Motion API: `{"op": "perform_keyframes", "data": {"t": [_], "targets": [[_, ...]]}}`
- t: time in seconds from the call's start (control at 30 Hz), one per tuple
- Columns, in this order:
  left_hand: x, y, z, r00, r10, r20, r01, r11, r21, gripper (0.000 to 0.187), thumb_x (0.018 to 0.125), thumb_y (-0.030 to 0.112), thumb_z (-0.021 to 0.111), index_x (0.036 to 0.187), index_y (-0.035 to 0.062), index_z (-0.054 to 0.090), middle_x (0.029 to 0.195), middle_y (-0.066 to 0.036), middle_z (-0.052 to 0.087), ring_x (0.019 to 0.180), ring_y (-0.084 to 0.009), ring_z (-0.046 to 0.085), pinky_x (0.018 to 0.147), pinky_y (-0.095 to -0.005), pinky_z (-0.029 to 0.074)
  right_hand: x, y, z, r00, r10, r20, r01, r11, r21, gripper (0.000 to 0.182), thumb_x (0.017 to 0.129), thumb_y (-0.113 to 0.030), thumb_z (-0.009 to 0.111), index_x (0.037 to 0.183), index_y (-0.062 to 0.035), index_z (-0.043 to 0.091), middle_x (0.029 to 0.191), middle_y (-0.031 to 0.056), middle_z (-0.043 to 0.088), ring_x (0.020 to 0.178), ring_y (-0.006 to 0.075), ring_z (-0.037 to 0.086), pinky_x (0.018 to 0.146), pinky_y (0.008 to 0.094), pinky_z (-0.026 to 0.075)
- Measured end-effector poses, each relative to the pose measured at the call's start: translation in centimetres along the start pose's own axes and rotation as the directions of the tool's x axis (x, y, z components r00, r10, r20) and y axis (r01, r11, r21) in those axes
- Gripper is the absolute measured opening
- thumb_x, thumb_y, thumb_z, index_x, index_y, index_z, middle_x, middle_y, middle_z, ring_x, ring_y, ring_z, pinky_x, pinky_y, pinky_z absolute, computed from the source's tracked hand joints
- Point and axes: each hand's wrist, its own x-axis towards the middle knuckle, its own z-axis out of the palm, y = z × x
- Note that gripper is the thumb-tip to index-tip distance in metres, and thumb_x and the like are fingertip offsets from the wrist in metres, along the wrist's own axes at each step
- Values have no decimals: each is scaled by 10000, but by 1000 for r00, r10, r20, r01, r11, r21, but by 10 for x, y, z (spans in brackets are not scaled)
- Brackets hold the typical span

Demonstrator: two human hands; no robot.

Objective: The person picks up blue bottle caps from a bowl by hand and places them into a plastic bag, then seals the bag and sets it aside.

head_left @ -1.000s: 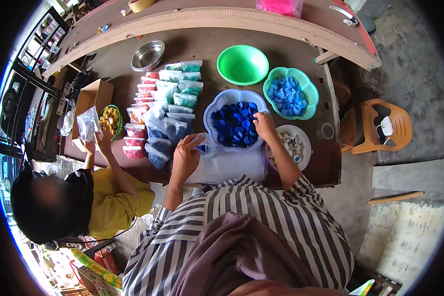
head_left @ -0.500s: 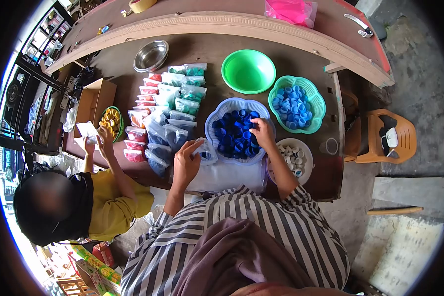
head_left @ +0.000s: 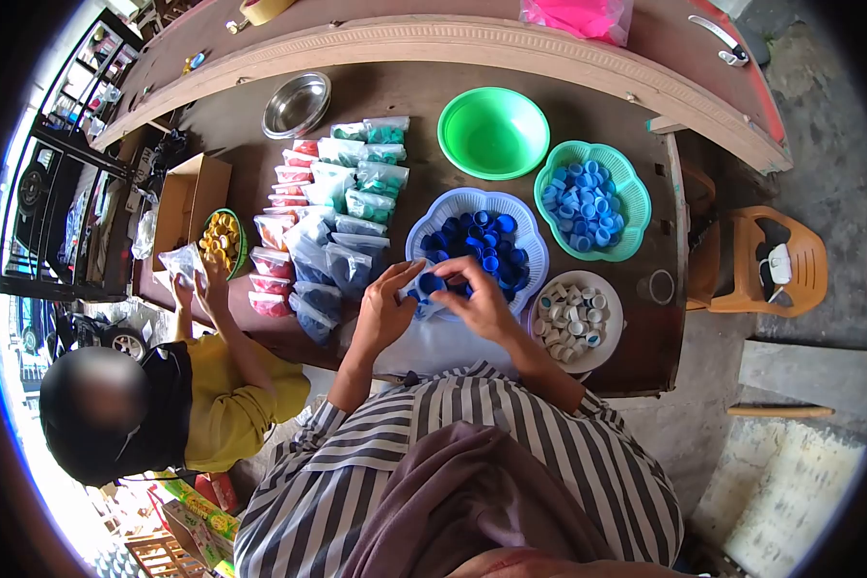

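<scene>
My left hand [head_left: 387,308] holds a small clear plastic bag [head_left: 419,292] at the near left rim of the lavender basket [head_left: 538,252]. A dark blue cap [head_left: 431,282] is pinched in my right hand [head_left: 477,301], right at the bag. Many dark blue caps [head_left: 491,241] lie in the basket beneath and beyond my hands. Flat clear bags [head_left: 414,352] lie on the table just in front of me. To the left of my left hand are rows of filled bags [head_left: 308,250] with red, green and blue contents.
Around are a green bowl [head_left: 493,135], a teal basket of light blue caps [head_left: 584,207], a plate of white caps [head_left: 578,321], a clear cup [head_left: 657,286] and a metal bowl [head_left: 297,104]. At left a co-worker [head_left: 236,395] holds a bag near yellow caps [head_left: 222,241].
My right hand has moved from the basket's far right side to the bag, now with a dark blue cap. My left hand and the bag have shifted slightly right. The co-worker's bag is lower.
</scene>
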Motion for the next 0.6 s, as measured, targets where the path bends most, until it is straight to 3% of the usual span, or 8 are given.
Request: {"op": "perform_keyframes", "data": {"t": [0.07, 0.17, 0.23, 0.33, 0.37, 0.43, 0.53, 0.6], "targets": [[-2, 1, 2, 1000, 1, 19, -1, 1000, -25, 570, 681, -38, 536, 1224, 109, 635, 1192, -114, 637, 595, -153, 551, 605, -263, 464, 1, 2, 8, 977, -194, 89, 212, 936, -280, 361, 717, -56, 751, 1048, -69, 609, 1009, 88, 583, 966, 279, 544, 869, 394, 444], [-6, -1, 4, 999, 15, 38, -14, 1000, -28, 581, 678, -43, 534, 1229, 110, 632, 1202, -115, 635, 590, -146, 542, 596, -258, 458, -6, -6, 17, 970, -176, 168, 243, 748, -617, 380, 692, -23, 746, 1052, -103, 654, 1028, 84, 571, 984, 287, 527, 909, 400, 417], [-10, -5, 4, 1000, -4, -7, 4, 1000, 5, 590, 671, -50, 531, 1230, 109, 630, 1200, -103, 640, 589, -141, 543, 593, -254, 456, -3, -7, 12, 975, -137, 177, 217, 777, -592, 343, 704, 1, 732, 1026, -108, 687, 1037, 93, 557, 995, 286, 521, 888, 368, 431], [-12, -10, -9, 998, 23, -64, -23, 1000, 15, 597, 666, -54, 529, 1232, 107, 627, 1208, -97, 640, 590, -140, 547, 586, -254, 455, 9, 27, -10, 970, -226, -93, 180, 918, -354, 258, 737, 34, 694, 972, -71, 677, 941, 95, 576, 881, 278, 561, 812, 359, 462], [-13, -12, -12, 997, 25, -69, -24, 1000, 10, 597, 666, -54, 529, 1232, 107, 627, 1208, -97, 640, 590, -140, 547, 586, -254, 455, 8, 40, -16, 975, -25, -223, -32, 969, -246, 212, 741, 42, 686, 923, -66, 666, 899, 98, 578, 829, 289, 569, 783, 370, 463], [-14, -14, -18, 995, 28, -95, -27, 1000, 10, 603, 663, -55, 527, 1234, 112, 626, 1218, -101, 636, 580, -141, 538, 579, -253, 452, -3, 85, -37, 972, 52, -230, -170, 832, -529, 155, 754, -5, 691, 884, -82, 658, 897, 113, 578, 882, 311, 569, 773, 406, 456], [-19, -14, -19, 995, 15, -101, -14, 1000, 8, 599, 666, -56, 523, 1232, 111, 627, 1220, -105, 636, 571, -138, 527, 575, -253, 450, -6, 99, -35, 982, 70, -174, -161, 789, -593, 147, 747, -57, 711, 880, -93, 658, 919, 107, 579, 906, 312, 563, 791, 416, 453], [-22, -11, -18, 994, 12, -108, -13, 1000, -2, 597, 667, -56, 522, 1230, 109, 628, 1214, -106, 638, 568, -136, 524, 573, -252, 448, -9, 98, -20, 999, -42, -10, 25, 766, -642, 143, 736, -87, 726, 860, -99, 655, 923, 94, 580, 903, 307, 559, 804, 411, 451]]}}
